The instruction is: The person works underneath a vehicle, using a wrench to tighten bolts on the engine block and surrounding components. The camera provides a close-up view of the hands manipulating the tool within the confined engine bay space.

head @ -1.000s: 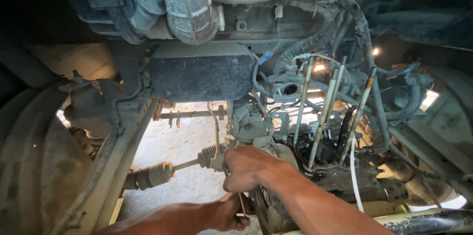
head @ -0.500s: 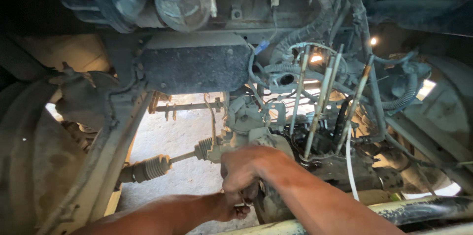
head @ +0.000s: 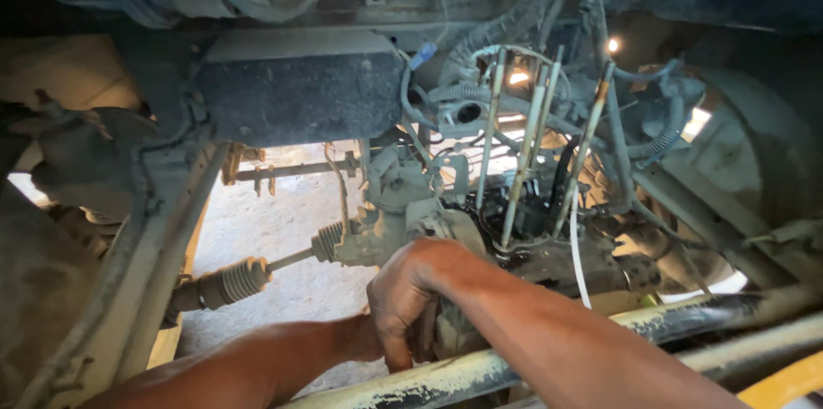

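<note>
The right hand (head: pixel 410 293) curls downward over a grimy metal housing (head: pixel 403 233) under the vehicle, its fingers bent and pressed close against the part's lower edge; whether they actually clasp something there cannot be told, since the fingertips are hidden behind the hand itself. The left hand (head: pixel 364 339) comes in from below and just to the left of that grip, its wrist meeting the right hand's fingers, and its own fingers are covered, so how far it is closed cannot be told. Out to the left of the hands, a thin rod with two ribbed rubber boots (head: pixel 225 283) runs away from the housing toward the frame rail (head: pixel 129 289). Right under the hands lies a pale, paint-chipped bar (head: pixel 489 370). Above and to the right of the grip, several slim metal rods (head: pixel 523 160) stand upright among hoses, and a dark boxy crossmember (head: pixel 300 87) sits above-left.
</note>
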